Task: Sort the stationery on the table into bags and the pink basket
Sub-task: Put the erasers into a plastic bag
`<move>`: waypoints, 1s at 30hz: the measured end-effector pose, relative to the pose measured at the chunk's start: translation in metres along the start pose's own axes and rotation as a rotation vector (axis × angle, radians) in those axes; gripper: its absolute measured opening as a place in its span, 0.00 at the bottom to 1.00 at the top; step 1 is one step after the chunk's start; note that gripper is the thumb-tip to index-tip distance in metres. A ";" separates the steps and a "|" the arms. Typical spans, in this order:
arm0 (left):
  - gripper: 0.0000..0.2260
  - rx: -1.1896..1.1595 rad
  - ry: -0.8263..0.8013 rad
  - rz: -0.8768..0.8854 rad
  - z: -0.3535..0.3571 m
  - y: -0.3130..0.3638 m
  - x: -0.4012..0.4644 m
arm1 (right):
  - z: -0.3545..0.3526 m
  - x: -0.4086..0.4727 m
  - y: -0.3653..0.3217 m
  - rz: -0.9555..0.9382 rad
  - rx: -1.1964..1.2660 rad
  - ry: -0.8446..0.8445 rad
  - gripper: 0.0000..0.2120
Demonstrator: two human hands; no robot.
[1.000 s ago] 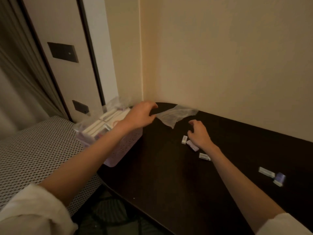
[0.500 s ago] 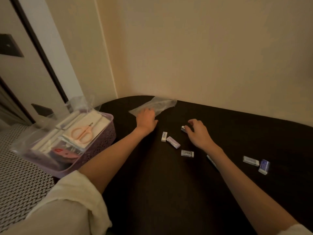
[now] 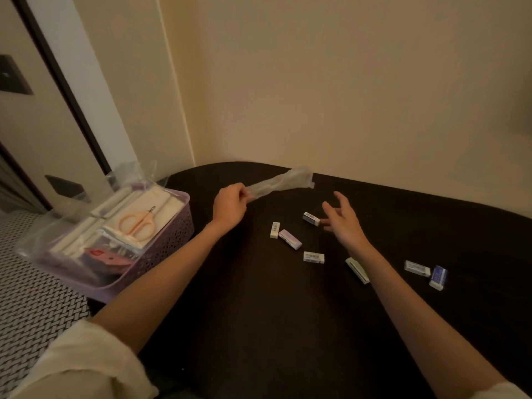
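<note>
Dim room, cream wall [image 3: 345,96] behind; dark brown table [image 3: 259,326] w/ rounded far-left corner butted into the wall corner.

Clear plastic bag [image 3: 283,181] was off the table surface, bunched into a narrow twist, running from L hand up-right toward the wall. L hand [image 3: 229,207] gripped the bag's near end, fingers curled round it. R hand [image 3: 344,223] was spread wide, fingers straight, holding nothing, hovering just right of one eraser; contact w/ it couldn't be judged.

Erasers, all loose on the table, sleeved, small:
- eraser nearest R hand [image 3: 311,219], dark-ended sleeve
- white eraser [image 3: 275,229], standing roughly front-to-back
- lilac eraser [image 3: 290,239], just beside the white one, angled
- barcode eraser [image 3: 313,257], lying crosswise nearer the person
- green-white eraser [image 3: 357,270], partly tucked against the R forearm
- pair far right: pale eraser [image 3: 416,268] and blue eraser [image 3: 438,277], touching or nearly so, well apart from the rest.

Pink basket [image 3: 169,234] sat at the table's left edge, perforated wall, partly overhanging. Inside: filled clear bags, pink-handled scissors [image 3: 138,221] on top of white flat items; contents lower down too dark to ID.

Left of table: black-white woven surface [image 3: 34,312]. Cream rolled sleeves on both arms.
</note>
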State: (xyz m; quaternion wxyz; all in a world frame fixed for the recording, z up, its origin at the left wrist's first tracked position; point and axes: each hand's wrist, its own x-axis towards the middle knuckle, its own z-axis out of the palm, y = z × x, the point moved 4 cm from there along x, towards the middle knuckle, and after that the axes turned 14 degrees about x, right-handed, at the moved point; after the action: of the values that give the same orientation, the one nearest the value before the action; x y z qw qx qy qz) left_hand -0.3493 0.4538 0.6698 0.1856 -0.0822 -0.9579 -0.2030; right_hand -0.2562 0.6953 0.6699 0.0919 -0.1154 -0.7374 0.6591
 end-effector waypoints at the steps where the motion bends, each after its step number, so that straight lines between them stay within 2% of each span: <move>1: 0.04 -0.023 -0.010 0.018 -0.008 0.001 -0.006 | -0.001 -0.002 0.000 0.048 0.117 0.008 0.31; 3: 0.03 -0.064 -0.028 0.058 -0.022 0.003 -0.016 | -0.001 -0.005 -0.001 0.131 0.309 -0.017 0.34; 5: 0.02 -0.098 -0.049 0.099 -0.035 0.004 -0.027 | -0.001 -0.011 -0.005 0.166 0.392 -0.071 0.35; 10: 0.03 -0.091 -0.093 0.269 -0.057 0.004 -0.053 | 0.005 -0.030 -0.019 0.091 0.297 -0.245 0.21; 13: 0.04 -0.013 -0.113 0.362 -0.062 -0.002 -0.066 | 0.009 -0.038 -0.020 0.094 0.296 -0.324 0.18; 16: 0.04 0.039 -0.130 0.416 -0.064 -0.010 -0.080 | 0.011 -0.047 -0.016 0.172 0.424 -0.286 0.14; 18: 0.04 0.066 -0.132 0.420 -0.064 -0.015 -0.091 | 0.012 -0.053 -0.011 0.222 0.521 -0.241 0.15; 21: 0.06 0.081 -0.139 0.423 -0.064 -0.020 -0.107 | 0.017 -0.060 -0.005 0.212 0.443 -0.225 0.15; 23: 0.08 0.118 -0.233 0.432 -0.063 -0.019 -0.115 | 0.022 -0.064 -0.004 0.154 0.312 -0.234 0.10; 24: 0.11 0.162 -0.328 0.439 -0.062 -0.018 -0.118 | 0.025 -0.067 -0.005 0.121 0.263 -0.237 0.09; 26: 0.26 0.201 -0.510 0.458 -0.061 -0.011 -0.124 | 0.031 -0.073 -0.005 0.077 0.221 -0.257 0.08; 27: 0.32 0.169 -0.539 0.453 -0.063 -0.004 -0.126 | 0.034 -0.076 -0.005 0.068 0.217 -0.283 0.08; 28: 0.34 0.108 -0.517 0.432 -0.067 0.006 -0.127 | 0.038 -0.079 -0.005 0.065 0.223 -0.319 0.08; 30: 0.31 -0.065 -0.408 0.341 -0.074 0.026 -0.127 | 0.045 -0.084 -0.004 0.067 0.251 -0.400 0.09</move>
State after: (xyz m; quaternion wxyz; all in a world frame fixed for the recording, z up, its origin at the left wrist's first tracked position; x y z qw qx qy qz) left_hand -0.2034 0.4356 0.6926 0.0173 -0.2877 -0.9408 -0.1784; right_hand -0.1895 0.6279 0.6705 -0.0643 0.0053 -0.6491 0.7580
